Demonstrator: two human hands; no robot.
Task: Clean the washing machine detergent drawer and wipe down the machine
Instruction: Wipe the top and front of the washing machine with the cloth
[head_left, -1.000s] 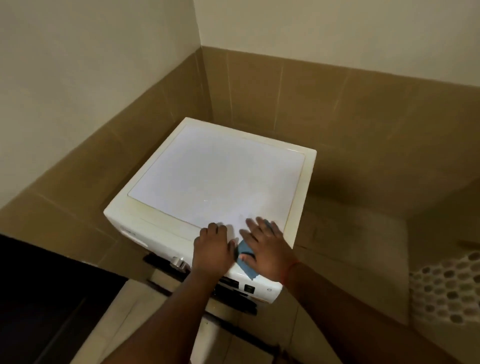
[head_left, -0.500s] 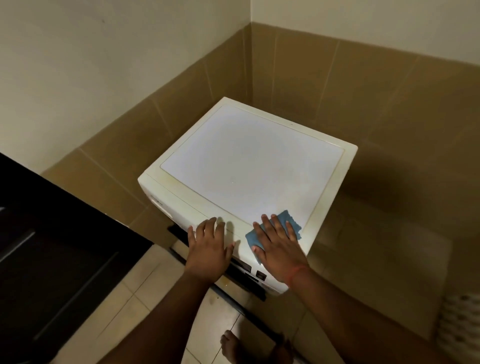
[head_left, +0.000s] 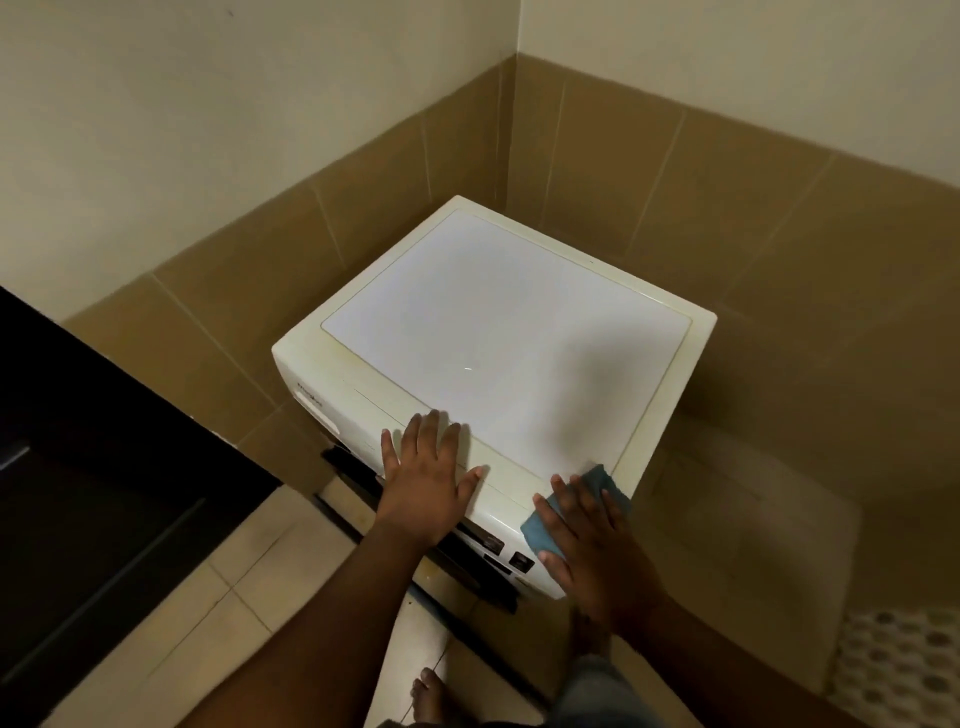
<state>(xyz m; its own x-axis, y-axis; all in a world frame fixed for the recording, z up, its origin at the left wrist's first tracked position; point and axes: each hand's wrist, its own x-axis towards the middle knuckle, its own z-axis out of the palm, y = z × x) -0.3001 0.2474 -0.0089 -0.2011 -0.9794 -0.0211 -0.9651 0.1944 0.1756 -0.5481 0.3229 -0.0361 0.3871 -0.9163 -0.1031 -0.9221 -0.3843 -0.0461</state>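
While the person leaned over the washing machine (head_left: 498, 332), which stood in the corner against brown-tiled walls (head_left: 779, 234), both hands were down on its front edge. The left hand (head_left: 423, 480) lay flat, fingers straight and spread apart, palm on the cream rim just left of the middle. The right hand (head_left: 587, 535) pressed a blue cloth (head_left: 540, 532) against the top front right corner, fingers straight over it, the cloth showing past the fingertips and under the thumb. Below the hands ran the dark control strip (head_left: 488, 545) with its buttons. I could not make out the detergent drawer. A bare foot (head_left: 428, 693) stood on the pale floor tiles (head_left: 249, 587).
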